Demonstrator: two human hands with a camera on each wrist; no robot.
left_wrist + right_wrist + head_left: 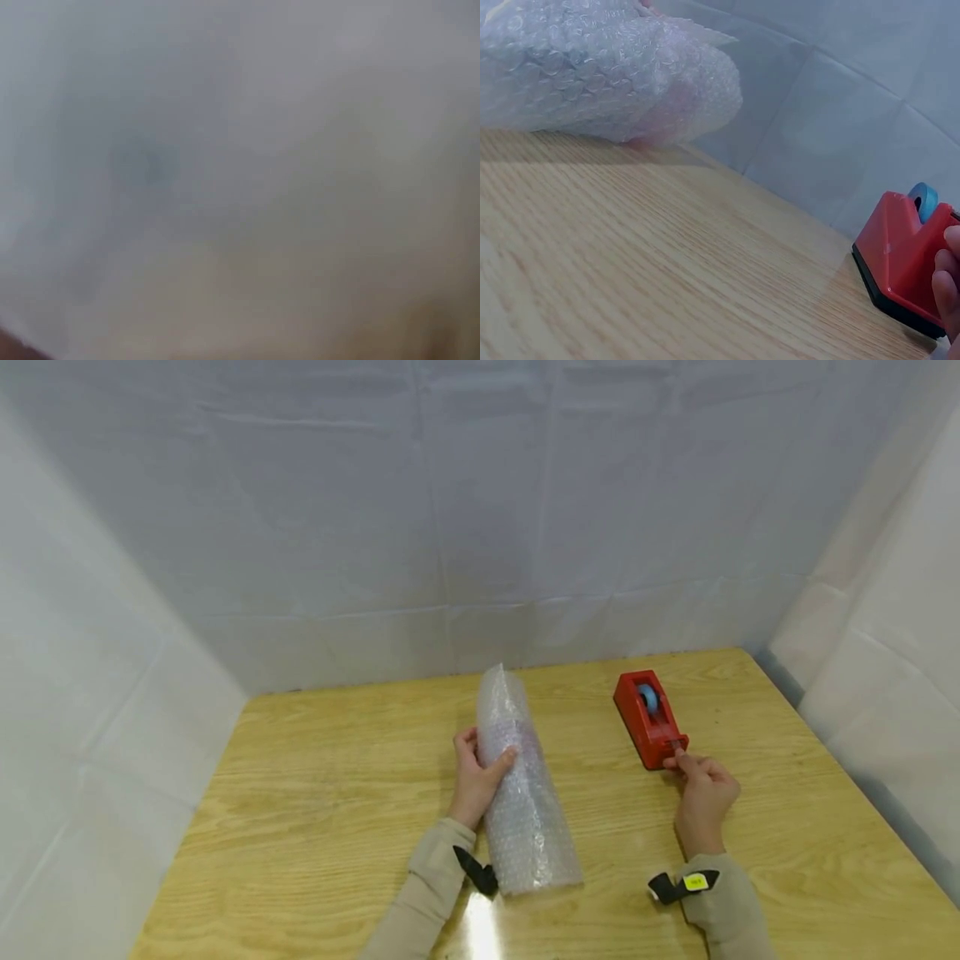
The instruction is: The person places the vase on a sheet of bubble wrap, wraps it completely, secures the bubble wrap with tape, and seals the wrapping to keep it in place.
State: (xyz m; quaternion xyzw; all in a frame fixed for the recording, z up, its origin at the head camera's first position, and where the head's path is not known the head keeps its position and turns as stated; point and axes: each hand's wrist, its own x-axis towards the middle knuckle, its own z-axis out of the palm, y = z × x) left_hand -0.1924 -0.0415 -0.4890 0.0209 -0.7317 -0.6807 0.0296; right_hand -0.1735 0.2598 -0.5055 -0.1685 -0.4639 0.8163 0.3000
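Observation:
A bundle of bubble wrap (528,810), rolled into a long tube, lies near the middle of the table. My left hand (480,777) grips it from the left, thumb on top and fingers around the far side. To the right stands a red tape dispenser (643,718) with a blue-cored roll of tape (649,697). At its front end my right hand (705,789) pinches the end of the clear tape by the cutter. In the right wrist view, only curled fingers (946,289) show beside the dispenser. The left wrist view is a grey blur.
The wooden table (315,827) has its far edge against a white sheet (360,643). More white sheeting hangs along the left and right sides. A band with a yellow label (696,882) is on the right sleeve.

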